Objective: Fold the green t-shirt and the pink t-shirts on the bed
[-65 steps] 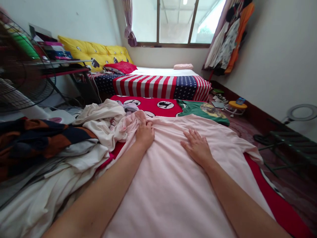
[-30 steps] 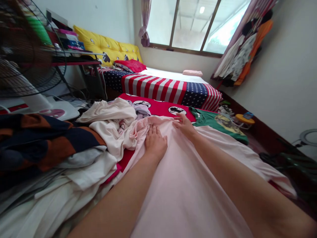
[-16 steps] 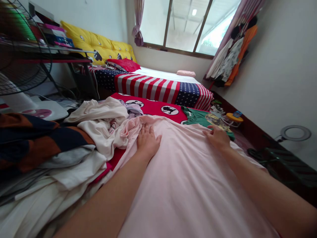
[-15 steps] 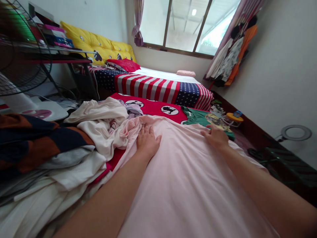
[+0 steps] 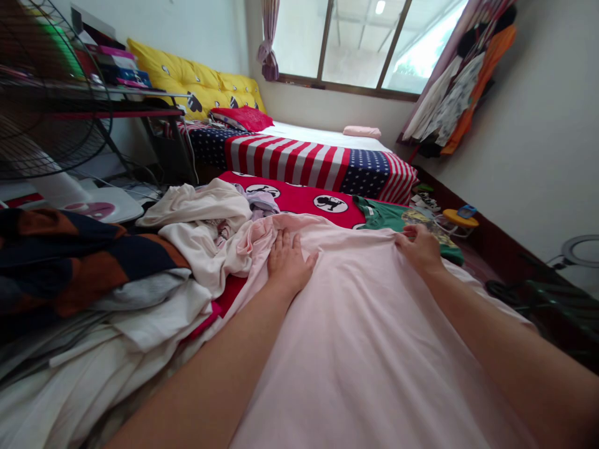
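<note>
Landmark = pink shirt [image 5: 355, 337], spread flat on the red mat [image 5: 299, 198], running from the near edge of view up to its far hem.

Far left of shirt: fan [image 5: 47, 93] on its white base, then a dark orange-and-navy blanket [image 5: 70, 262] w/ white sheets under it. Just left of shirt, touching its bunched corner: heap of cream clothes [image 5: 201, 218].

L hand [image 5: 289, 262] lies palm-down on the shirt's far-left part, fingers open & flat, beside the bunched pink folds. Not holding anything, just pressing. Judgement: this hand is the anchor; keep it flat & firm so the cloth can't creep toward the heap.

R hand [image 5: 421, 249] is at the shirt's far-right edge, fingers curled onto the hem. Looks like a narrow pinch on the cloth, but fingertips are partly hidden, so can't tell for sure. Cloth betw. the two hands shows a taut ridge along the far hem.

To do this well, imo: pull R hand outward & away from L along the hem line, low to the mat, even tension, no lifting. Work out the bunched left corner separately, since it still looks crumpled. Mind the green shirt [image 5: 397, 218] just beyond & right of the pink one; R hand is almost on it & could drag it.

Beyond the shirt: flag bedcover [image 5: 309, 159], yellow cushion [image 5: 196, 93], window [image 5: 355, 40].
</note>
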`<state>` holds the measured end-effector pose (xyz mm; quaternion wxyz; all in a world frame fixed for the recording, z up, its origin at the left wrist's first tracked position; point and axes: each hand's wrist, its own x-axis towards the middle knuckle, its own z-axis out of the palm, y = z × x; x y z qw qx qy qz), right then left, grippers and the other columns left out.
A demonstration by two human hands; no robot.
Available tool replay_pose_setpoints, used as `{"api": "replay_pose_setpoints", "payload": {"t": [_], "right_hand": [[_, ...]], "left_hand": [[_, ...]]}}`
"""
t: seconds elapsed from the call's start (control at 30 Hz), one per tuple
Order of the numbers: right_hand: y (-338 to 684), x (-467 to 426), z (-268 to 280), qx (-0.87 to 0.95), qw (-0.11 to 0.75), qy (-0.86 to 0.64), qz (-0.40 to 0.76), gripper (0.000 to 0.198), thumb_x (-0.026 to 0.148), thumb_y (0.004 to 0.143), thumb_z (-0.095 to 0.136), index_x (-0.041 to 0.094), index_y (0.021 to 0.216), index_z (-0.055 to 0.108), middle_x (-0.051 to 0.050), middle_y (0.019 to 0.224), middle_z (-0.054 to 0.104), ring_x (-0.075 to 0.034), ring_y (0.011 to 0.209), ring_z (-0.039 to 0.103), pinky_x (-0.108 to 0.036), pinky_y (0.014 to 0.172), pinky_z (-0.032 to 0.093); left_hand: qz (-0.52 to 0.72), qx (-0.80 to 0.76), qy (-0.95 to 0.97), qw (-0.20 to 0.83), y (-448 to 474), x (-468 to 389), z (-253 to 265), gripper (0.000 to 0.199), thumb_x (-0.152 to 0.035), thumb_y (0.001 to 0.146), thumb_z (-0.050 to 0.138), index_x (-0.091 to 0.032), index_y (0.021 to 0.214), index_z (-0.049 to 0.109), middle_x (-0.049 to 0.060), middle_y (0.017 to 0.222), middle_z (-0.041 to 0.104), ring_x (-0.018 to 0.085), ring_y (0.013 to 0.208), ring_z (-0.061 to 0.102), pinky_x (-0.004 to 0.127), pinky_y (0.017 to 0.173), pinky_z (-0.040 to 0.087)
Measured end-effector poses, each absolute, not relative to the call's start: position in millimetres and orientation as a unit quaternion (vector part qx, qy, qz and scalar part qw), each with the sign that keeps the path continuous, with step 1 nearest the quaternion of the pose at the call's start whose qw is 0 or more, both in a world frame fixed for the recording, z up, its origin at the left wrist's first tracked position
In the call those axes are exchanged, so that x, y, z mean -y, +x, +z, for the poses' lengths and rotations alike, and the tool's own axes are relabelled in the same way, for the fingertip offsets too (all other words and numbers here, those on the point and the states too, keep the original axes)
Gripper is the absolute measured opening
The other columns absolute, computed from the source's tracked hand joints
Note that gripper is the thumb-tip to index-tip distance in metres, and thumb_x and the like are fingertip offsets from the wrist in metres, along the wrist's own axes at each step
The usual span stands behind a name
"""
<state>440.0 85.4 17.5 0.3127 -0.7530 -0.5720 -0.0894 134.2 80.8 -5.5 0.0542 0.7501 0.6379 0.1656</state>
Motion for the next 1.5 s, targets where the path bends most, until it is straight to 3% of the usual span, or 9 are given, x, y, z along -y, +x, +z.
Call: {"api": "replay_pose_setpoints", "payload": {"t": [0.1, 0.23, 0.5, 0.67, 0.8, 1.0, 1.13, 1.3, 1.5], "right_hand": [[421, -46, 14, 0.653, 0.291, -0.696, -0.070, 0.044, 0.041, 0.085, 0.051, 0.015, 0.120, 0.058, -0.014, 0.118, 0.068, -0.026, 0.101, 0.067, -0.038, 0.088, 0.053], [443, 17, -2, 0.731, 0.106, -0.668, -0.092, 0.062, 0.056, 0.092, 0.038, 0.021, 0.142, 0.043, -0.012, 0.150, 0.044, -0.031, 0.139, 0.039, -0.055, 0.113, 0.029], [465, 51, 5, 0.588, -0.062, -0.805, -0.040, 0.073, 0.057, 0.095, 0.019, 0.013, 0.152, 0.028, -0.013, 0.161, 0.016, -0.029, 0.149, 0.013, -0.062, 0.115, 0.016], [395, 107, 12, 0.737, -0.013, -0.675, 0.028, 0.069, 0.059, 0.096, 0.026, 0.024, 0.155, 0.019, -0.007, 0.162, 0.014, -0.025, 0.149, 0.013, -0.056, 0.116, 0.022], [409, 167, -6, 0.745, 0.013, -0.667, -0.002, 0.062, 0.056, 0.098, 0.025, 0.026, 0.152, 0.030, -0.007, 0.160, 0.022, -0.025, 0.148, 0.017, -0.053, 0.116, 0.023], [431, 214, -1, 0.680, 0.018, -0.729, -0.077, 0.059, 0.050, 0.096, 0.034, 0.017, 0.144, 0.044, -0.017, 0.154, 0.034, -0.033, 0.142, 0.032, -0.061, 0.109, 0.033], [396, 245, -1, 0.762, 0.047, -0.644, -0.034, 0.058, 0.049, 0.097, 0.036, 0.025, 0.150, 0.034, -0.011, 0.158, 0.027, -0.026, 0.146, 0.025, -0.054, 0.112, 0.033], [408, 289, -14, 0.748, 0.094, -0.657, -0.002, 0.054, 0.046, 0.097, 0.038, 0.028, 0.148, 0.038, -0.008, 0.155, 0.035, -0.026, 0.143, 0.031, -0.055, 0.112, 0.033], [441, 336, 6, 0.654, 0.233, -0.719, 0.037, 0.031, 0.043, 0.092, 0.046, 0.028, 0.101, 0.071, -0.006, 0.120, 0.069, -0.026, 0.110, 0.065, -0.042, 0.098, 0.052]], "left_hand": [[0.157, -0.640, 0.750, 0.055, 135, -81, -4, 0.074, -0.060, 0.092, 0.039, -0.010, 0.147, 0.039, 0.018, 0.158, 0.024, 0.031, 0.147, 0.019, 0.043, 0.118, 0.021], [0.130, -0.640, 0.755, 0.061, 134, -83, -3, 0.075, -0.060, 0.093, 0.036, -0.012, 0.150, 0.035, 0.016, 0.160, 0.020, 0.030, 0.148, 0.016, 0.041, 0.119, 0.017], [0.092, -0.626, 0.773, 0.043, 132, -88, -5, 0.076, -0.060, 0.093, 0.032, -0.011, 0.151, 0.031, 0.016, 0.160, 0.019, 0.030, 0.149, 0.013, 0.040, 0.119, 0.016], [0.053, -0.628, 0.776, 0.022, 132, -85, -4, 0.074, -0.057, 0.096, 0.024, -0.009, 0.153, 0.025, 0.017, 0.161, 0.015, 0.033, 0.148, 0.012, 0.042, 0.119, 0.015], [-0.001, -0.592, 0.805, 0.037, 125, -84, 14, 0.068, -0.049, 0.099, 0.025, -0.009, 0.154, 0.022, 0.019, 0.160, 0.015, 0.033, 0.148, 0.013, 0.044, 0.118, 0.017], [-0.101, -0.487, 0.865, 0.067, 117, -43, 55, 0.053, -0.039, 0.092, 0.051, -0.014, 0.139, 0.052, 0.021, 0.143, 0.048, 0.034, 0.132, 0.047, 0.043, 0.108, 0.037], [-0.085, -0.368, 0.922, 0.080, 89, 9, 37, 0.060, -0.052, 0.097, 0.037, -0.030, 0.152, 0.028, 0.006, 0.161, 0.019, 0.024, 0.148, 0.020, 0.037, 0.117, 0.023], [-0.028, -0.404, 0.914, 0.029, 28, 39, 10, 0.062, -0.048, 0.098, 0.030, -0.018, 0.153, 0.028, 0.011, 0.161, 0.014, 0.025, 0.149, 0.010, 0.042, 0.120, 0.012], [-0.052, -0.422, 0.903, 0.065, 4, 62, 34, 0.061, -0.041, 0.093, 0.039, -0.010, 0.145, 0.042, 0.019, 0.155, 0.031, 0.029, 0.143, 0.031, 0.041, 0.116, 0.025]]}}
